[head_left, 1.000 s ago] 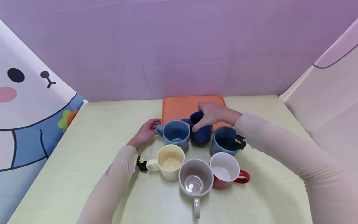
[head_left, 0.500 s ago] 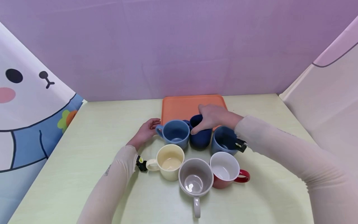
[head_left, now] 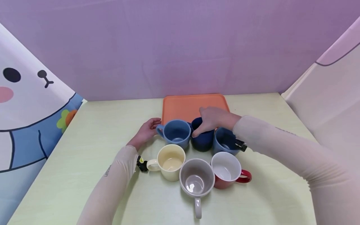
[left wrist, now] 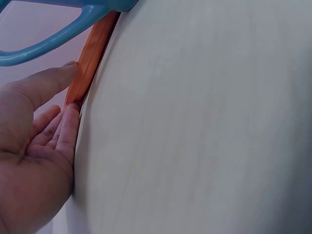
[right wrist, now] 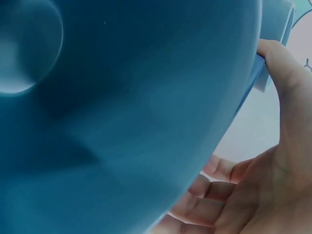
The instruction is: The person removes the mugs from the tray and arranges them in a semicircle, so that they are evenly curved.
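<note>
My right hand grips a dark blue mug around its body, thumb on the near side and fingers on the far side, partly hidden. The mug stands upright in the head view between a light blue mug and another blue mug, in front of an orange tray. In the right wrist view, that other blue mug fills the foreground and hides some fingertips. My left hand lies at the tray's left edge, its thumb and fingertips against the rim, beside the light blue mug's handle.
Nearer stand a cream mug, a grey mug with its handle toward me, and a white-lined red mug. The pale table ends at a purple backdrop behind the tray.
My right hand has brought the dark blue mug a little toward me and down, away from the tray and in between the two other blue mugs. My left hand has stayed put.
</note>
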The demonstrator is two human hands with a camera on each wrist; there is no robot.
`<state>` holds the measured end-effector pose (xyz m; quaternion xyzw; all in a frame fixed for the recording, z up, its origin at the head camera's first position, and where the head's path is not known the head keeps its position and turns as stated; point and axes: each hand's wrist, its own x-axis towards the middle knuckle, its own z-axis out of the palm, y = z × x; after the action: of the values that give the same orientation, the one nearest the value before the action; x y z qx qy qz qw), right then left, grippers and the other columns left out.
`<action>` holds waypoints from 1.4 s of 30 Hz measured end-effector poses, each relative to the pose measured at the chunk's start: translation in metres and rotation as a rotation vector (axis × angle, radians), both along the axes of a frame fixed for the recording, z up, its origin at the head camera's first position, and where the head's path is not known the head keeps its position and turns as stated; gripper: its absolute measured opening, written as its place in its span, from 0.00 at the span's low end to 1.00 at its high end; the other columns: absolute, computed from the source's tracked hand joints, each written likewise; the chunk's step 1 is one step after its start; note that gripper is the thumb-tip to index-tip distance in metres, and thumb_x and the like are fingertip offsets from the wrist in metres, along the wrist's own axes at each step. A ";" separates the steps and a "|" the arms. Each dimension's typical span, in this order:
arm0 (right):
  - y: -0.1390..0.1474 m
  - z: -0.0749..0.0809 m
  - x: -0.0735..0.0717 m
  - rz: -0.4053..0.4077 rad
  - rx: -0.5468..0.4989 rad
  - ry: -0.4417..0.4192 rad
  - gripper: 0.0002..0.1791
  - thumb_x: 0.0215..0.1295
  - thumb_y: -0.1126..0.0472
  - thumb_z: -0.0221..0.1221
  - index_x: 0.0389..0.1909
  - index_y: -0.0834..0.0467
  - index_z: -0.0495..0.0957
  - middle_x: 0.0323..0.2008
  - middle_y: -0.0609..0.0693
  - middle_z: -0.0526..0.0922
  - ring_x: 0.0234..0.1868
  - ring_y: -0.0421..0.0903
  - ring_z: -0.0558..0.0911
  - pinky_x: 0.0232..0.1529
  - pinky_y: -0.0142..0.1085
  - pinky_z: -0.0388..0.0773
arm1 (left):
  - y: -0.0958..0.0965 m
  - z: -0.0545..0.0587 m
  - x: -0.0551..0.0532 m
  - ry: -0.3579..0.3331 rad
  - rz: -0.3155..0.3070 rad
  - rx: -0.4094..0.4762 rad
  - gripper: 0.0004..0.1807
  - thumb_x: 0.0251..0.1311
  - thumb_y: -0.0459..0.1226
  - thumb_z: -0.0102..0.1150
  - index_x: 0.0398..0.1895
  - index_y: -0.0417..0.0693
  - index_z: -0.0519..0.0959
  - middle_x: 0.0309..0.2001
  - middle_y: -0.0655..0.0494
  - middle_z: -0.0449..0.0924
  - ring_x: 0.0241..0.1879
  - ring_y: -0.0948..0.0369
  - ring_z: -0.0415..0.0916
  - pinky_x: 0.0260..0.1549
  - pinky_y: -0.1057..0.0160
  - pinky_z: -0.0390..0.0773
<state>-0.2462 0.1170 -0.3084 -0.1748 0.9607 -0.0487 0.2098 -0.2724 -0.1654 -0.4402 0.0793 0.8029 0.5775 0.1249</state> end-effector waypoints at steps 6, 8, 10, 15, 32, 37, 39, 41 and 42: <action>-0.006 0.001 0.001 -0.013 0.063 -0.045 0.63 0.51 0.27 0.61 0.75 0.66 0.52 0.67 0.64 0.69 0.61 0.58 0.73 0.61 0.54 0.74 | -0.002 -0.002 -0.002 -0.002 0.006 -0.004 0.30 0.67 0.22 0.52 0.71 0.30 0.59 0.68 0.33 0.65 0.67 0.43 0.64 0.66 0.50 0.68; -0.009 0.000 0.002 -0.010 0.089 -0.058 0.64 0.50 0.26 0.60 0.76 0.65 0.51 0.68 0.64 0.68 0.62 0.58 0.73 0.62 0.54 0.72 | -0.003 -0.003 -0.002 -0.004 0.009 -0.006 0.30 0.67 0.22 0.52 0.71 0.30 0.59 0.68 0.33 0.65 0.67 0.43 0.65 0.66 0.50 0.68; -0.012 -0.001 0.003 -0.009 0.109 -0.063 0.64 0.50 0.25 0.60 0.76 0.64 0.51 0.68 0.63 0.68 0.62 0.58 0.73 0.63 0.55 0.72 | -0.003 -0.003 -0.002 0.000 0.010 -0.007 0.29 0.68 0.22 0.52 0.71 0.29 0.59 0.68 0.33 0.65 0.67 0.42 0.64 0.66 0.50 0.68; -0.014 0.000 0.002 -0.005 0.123 -0.084 0.64 0.50 0.25 0.60 0.77 0.62 0.50 0.70 0.62 0.67 0.65 0.58 0.71 0.64 0.57 0.70 | -0.003 -0.004 -0.002 0.002 0.014 -0.010 0.29 0.68 0.22 0.52 0.71 0.30 0.59 0.68 0.33 0.65 0.67 0.42 0.65 0.65 0.50 0.69; 0.028 0.005 -0.012 0.110 -0.151 -0.229 0.44 0.53 0.35 0.68 0.63 0.56 0.66 0.57 0.56 0.74 0.54 0.54 0.74 0.53 0.51 0.77 | -0.003 -0.005 -0.003 0.005 0.016 0.004 0.29 0.67 0.22 0.52 0.71 0.29 0.60 0.67 0.32 0.66 0.67 0.42 0.65 0.65 0.50 0.69; 0.038 0.002 -0.015 0.121 -0.245 -0.279 0.42 0.57 0.40 0.68 0.65 0.58 0.63 0.54 0.58 0.75 0.51 0.55 0.75 0.48 0.46 0.80 | -0.004 -0.007 -0.004 0.014 0.008 0.005 0.29 0.67 0.22 0.51 0.71 0.28 0.59 0.67 0.31 0.65 0.67 0.41 0.65 0.66 0.49 0.68; 0.044 0.001 -0.016 0.107 -0.289 -0.306 0.42 0.58 0.42 0.68 0.66 0.57 0.62 0.52 0.58 0.77 0.49 0.54 0.76 0.47 0.44 0.80 | -0.004 -0.007 -0.004 0.016 0.006 0.007 0.29 0.67 0.22 0.51 0.71 0.28 0.59 0.67 0.31 0.65 0.67 0.41 0.65 0.66 0.49 0.68; 0.049 0.002 -0.016 0.093 -0.331 -0.330 0.42 0.60 0.43 0.68 0.67 0.58 0.60 0.50 0.57 0.79 0.48 0.52 0.78 0.47 0.44 0.80 | -0.004 -0.007 -0.004 0.014 0.006 0.008 0.29 0.67 0.22 0.51 0.71 0.28 0.59 0.67 0.31 0.65 0.67 0.41 0.65 0.66 0.49 0.68; 0.052 0.003 -0.016 0.084 -0.351 -0.339 0.42 0.60 0.44 0.68 0.67 0.58 0.60 0.50 0.56 0.80 0.47 0.52 0.79 0.47 0.44 0.80 | -0.003 -0.006 -0.004 0.010 0.008 0.007 0.29 0.68 0.22 0.51 0.71 0.28 0.59 0.67 0.31 0.65 0.67 0.41 0.65 0.66 0.49 0.68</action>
<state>-0.2620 0.1692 -0.3057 -0.2379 0.8806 -0.2346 0.3362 -0.2763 -0.1688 -0.4467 0.0795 0.8016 0.5806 0.1185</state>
